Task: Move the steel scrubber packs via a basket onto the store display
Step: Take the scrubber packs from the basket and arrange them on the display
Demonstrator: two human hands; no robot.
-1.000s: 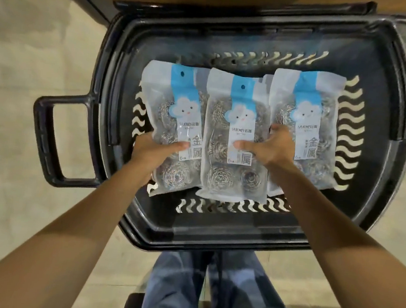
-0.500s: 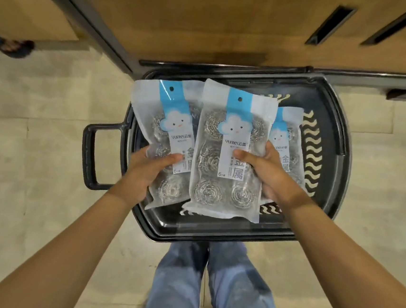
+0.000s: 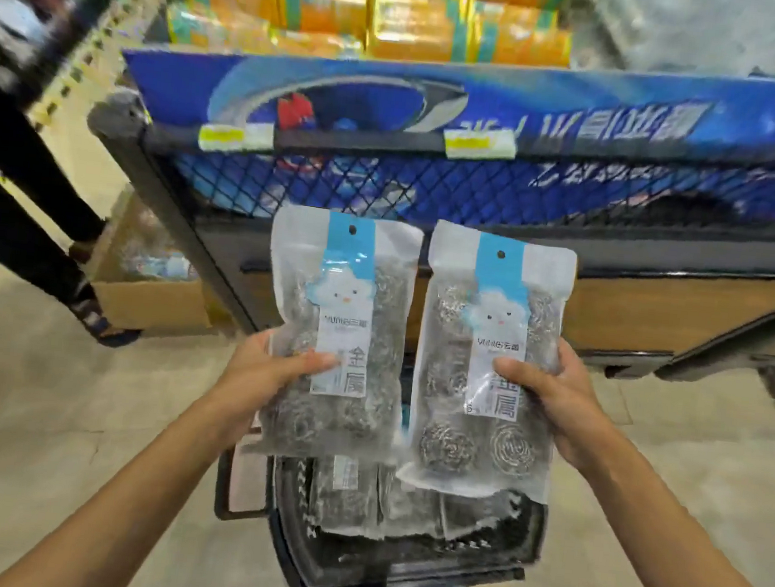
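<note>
Since each pack is gripped low down, with the thumb laid across the label and the fingers curled round the outer edge, the upper end with its hang hole is kept free and turned toward the display. One pack [image 3: 342,298] is held in this way by the left hand [image 3: 269,369], and a second pack [image 3: 492,313] by the right hand [image 3: 555,397]. Both are carried upright, label forward and side by side with a narrow gap between, so that neither is creased or covered by the other.

Below the hands the basket [image 3: 524,538] is seen on the floor, at the person's feet. More packs [image 3: 357,494] lie flat in it, so the transfer is judged to be only partly done.

Ahead stands the display [image 3: 432,198], a mesh-fronted bin with yellow price tags [image 3: 480,140] on its top rail and a blue board [image 3: 535,113] behind. The two packs are held in front of its lower panel, not yet over the rail. A lift up and forward is judged to be needed next, and the rail could catch the soft lower edges of the packs.

A cardboard box [image 3: 148,298] is set on the floor at the left.
</note>
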